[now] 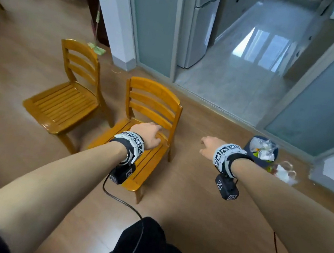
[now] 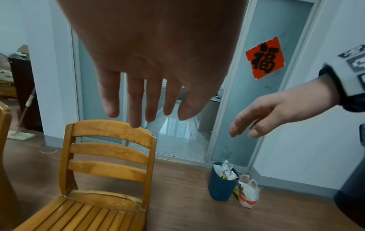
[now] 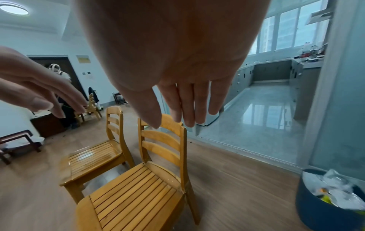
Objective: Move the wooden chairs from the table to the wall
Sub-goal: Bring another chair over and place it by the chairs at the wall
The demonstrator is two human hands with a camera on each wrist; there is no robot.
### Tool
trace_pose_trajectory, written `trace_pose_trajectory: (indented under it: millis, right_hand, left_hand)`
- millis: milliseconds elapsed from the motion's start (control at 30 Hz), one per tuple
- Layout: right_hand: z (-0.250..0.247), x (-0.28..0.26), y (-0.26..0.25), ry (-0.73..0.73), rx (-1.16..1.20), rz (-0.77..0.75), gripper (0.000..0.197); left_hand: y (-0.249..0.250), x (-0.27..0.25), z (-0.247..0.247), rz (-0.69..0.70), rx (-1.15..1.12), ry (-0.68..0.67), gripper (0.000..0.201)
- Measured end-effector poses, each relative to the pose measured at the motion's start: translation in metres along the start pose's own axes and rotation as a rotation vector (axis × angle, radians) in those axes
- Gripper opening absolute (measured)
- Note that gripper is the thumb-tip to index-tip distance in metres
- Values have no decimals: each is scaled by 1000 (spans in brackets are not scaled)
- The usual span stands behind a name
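Note:
Two wooden slat-seat chairs stand on the wood floor. The nearer chair [image 1: 153,104] [image 2: 110,156] [image 3: 158,156] has its back toward the glass doors, and the second chair [image 1: 66,98] [image 3: 98,154] stands to its left. My left hand [image 1: 152,132] [image 2: 142,109] hovers over the nearer chair's seat with straight fingers, holding nothing. My right hand [image 1: 205,146] [image 3: 177,112] hangs in the air to the right of that chair, fingers relaxed and empty. Neither hand touches the chair.
A dark blue bin [image 1: 249,149] [image 2: 221,187] full of rubbish stands right of the nearer chair, a plastic bag [image 1: 285,172] beside it. Sliding glass doors [image 1: 155,22] open onto a tiled kitchen behind the chairs. A white pillar [image 1: 115,14] rises behind the second chair.

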State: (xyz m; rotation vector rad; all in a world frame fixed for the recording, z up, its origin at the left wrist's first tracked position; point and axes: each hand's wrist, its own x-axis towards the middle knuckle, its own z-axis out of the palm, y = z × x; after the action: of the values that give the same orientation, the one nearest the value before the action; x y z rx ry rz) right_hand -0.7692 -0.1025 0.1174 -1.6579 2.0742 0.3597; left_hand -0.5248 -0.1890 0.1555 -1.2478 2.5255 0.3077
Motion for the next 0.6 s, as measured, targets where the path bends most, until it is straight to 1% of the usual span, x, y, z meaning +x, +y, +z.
trace_pose_trajectory:
  millis: [133,267,367,500,600]
  right_hand:
    - [-38,84,10,-7,-45,-75,50]
    - [-74,162,17,-27,-72,-83,50]
    - [-102,218,22,-59,-119,-106,52]
    - [-142,284,16,-71,-170,-165,51]
    - [-168,341,4,-89,-216,-236,50]
  left_hand:
    - [-23,84,-17,-47,-29,-17,54]
    - [-49,173,-33,-62,-75,-17,54]
    - [-72,231,-46,-89,-104,-23,54]
    - [-101,277,-53,-160,-164,-14,51]
    - [-133,305,-53,-240,-229,11,51]
